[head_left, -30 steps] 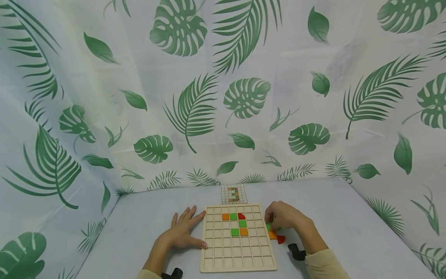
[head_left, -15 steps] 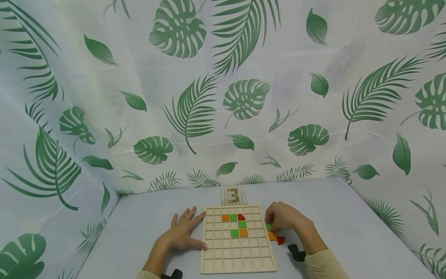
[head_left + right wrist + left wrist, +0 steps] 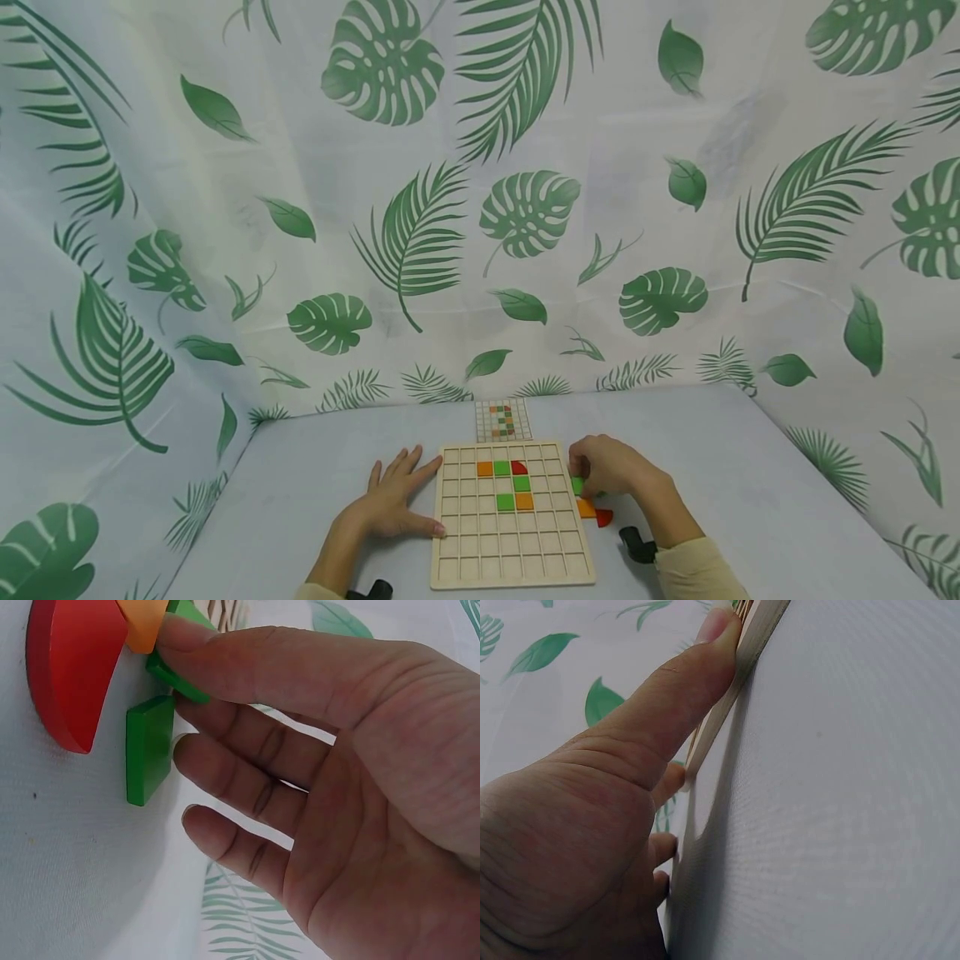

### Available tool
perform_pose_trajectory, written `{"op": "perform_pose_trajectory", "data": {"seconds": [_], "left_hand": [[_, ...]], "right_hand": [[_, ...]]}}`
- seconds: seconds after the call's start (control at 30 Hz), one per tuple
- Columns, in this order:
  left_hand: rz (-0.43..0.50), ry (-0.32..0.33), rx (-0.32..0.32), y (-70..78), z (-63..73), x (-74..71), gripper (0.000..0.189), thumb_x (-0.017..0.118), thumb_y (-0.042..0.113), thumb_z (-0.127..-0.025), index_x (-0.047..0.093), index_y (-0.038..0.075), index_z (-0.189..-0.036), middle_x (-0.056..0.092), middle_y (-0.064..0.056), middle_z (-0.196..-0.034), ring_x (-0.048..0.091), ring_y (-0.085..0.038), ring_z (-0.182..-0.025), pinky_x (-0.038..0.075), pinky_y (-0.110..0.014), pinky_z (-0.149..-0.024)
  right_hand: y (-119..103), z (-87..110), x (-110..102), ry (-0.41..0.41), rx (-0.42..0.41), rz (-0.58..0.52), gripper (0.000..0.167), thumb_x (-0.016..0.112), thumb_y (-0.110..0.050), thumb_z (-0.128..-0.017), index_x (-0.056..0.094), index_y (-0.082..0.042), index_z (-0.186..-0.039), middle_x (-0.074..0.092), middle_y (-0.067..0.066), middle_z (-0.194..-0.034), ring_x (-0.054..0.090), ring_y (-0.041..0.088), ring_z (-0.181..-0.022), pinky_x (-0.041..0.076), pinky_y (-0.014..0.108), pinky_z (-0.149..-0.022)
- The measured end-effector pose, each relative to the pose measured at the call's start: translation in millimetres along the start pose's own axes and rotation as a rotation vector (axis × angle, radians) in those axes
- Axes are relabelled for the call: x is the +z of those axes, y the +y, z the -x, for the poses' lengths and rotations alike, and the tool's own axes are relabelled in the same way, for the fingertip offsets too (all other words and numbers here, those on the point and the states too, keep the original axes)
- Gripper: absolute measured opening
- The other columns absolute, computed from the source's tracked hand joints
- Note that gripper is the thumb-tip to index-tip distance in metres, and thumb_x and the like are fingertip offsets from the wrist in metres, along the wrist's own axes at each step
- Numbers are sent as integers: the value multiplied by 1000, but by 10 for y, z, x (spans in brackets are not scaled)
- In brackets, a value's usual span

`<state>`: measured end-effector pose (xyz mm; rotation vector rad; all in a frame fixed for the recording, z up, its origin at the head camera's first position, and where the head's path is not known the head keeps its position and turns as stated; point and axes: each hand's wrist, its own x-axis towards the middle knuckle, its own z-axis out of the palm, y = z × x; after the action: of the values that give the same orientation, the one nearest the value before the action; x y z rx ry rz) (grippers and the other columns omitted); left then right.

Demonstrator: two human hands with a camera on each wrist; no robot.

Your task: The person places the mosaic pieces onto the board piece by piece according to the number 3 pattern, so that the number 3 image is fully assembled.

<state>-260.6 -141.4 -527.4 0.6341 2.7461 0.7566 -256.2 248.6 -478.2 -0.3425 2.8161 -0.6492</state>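
A square wooden grid board (image 3: 468, 546) lies on the table, with orange, green and red tiles set in several of its cells. My left hand (image 3: 390, 504) rests flat at its left side, fingers spread, the thumb (image 3: 679, 686) pressing on the board's edge. Just beyond the right edge, my right hand (image 3: 611, 467) pinches a green tile (image 3: 176, 679) between thumb and forefinger. In the right wrist view a second green tile (image 3: 150, 750) lies close by the other fingertips, beside a red quarter-round tile (image 3: 75, 671) and an orange tile (image 3: 142, 621).
Behind the board lies a small pattern card (image 3: 487, 425) printed with a grid and coloured shapes. A leaf-print cloth (image 3: 450, 250) hangs at the back and sides of the white table (image 3: 300, 467). Black wrist camera mounts (image 3: 639, 546) sit by both wrists.
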Motion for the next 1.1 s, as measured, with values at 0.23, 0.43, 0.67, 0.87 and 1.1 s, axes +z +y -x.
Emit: {"op": "perform_pose_trajectory", "data": {"seconds": [0.23, 0.43, 0.67, 0.87, 1.1], "left_hand": [[-2, -1, -8, -3, 5, -5, 114, 86, 71, -67, 38, 30, -162, 17, -17, -174, 8, -44, -161, -7, -76, -122], [-4, 1, -6, -1, 7, -2, 114, 86, 70, -67, 38, 29, -162, 18, -17, -174, 8, -45, -161, -6, -76, -122], [-1, 5, -9, 23, 8, -5, 114, 86, 69, -67, 39, 27, -162, 18, -18, -174, 9, -45, -161, -5, -77, -121], [-8, 3, -17, 34, 6, -12, 114, 86, 70, -67, 39, 28, -162, 18, -18, -174, 9, -45, -161, -5, -77, -122], [-15, 4, -16, 23, 1, -3, 114, 86, 71, -67, 39, 28, -162, 19, -17, -174, 10, -45, -161, -5, -77, -122]], "right_hand": [[-12, 4, -7, 26, -29, -27, 30, 88, 4, -73, 66, -15, -78, 61, -1, -77, 54, 18, -74, 48, 34, -67], [-19, -16, -28, 107, -91, -45, 25, 82, 2, -80, 68, -19, -77, 61, -6, -75, 54, 15, -73, 48, 31, -64], [-41, -48, -63, 131, -162, -100, 18, 78, 0, -86, 70, -16, -85, 64, -7, -79, 56, 14, -73, 49, 28, -63], [-81, -58, -63, 131, -198, -126, 16, 77, -2, -89, 72, -17, -86, 67, -8, -84, 58, 12, -76, 53, 27, -69], [-137, -81, -43, 125, -235, -178, 15, 77, -4, -91, 74, -18, -91, 71, -9, -90, 63, 11, -81, 56, 27, -74]]}}
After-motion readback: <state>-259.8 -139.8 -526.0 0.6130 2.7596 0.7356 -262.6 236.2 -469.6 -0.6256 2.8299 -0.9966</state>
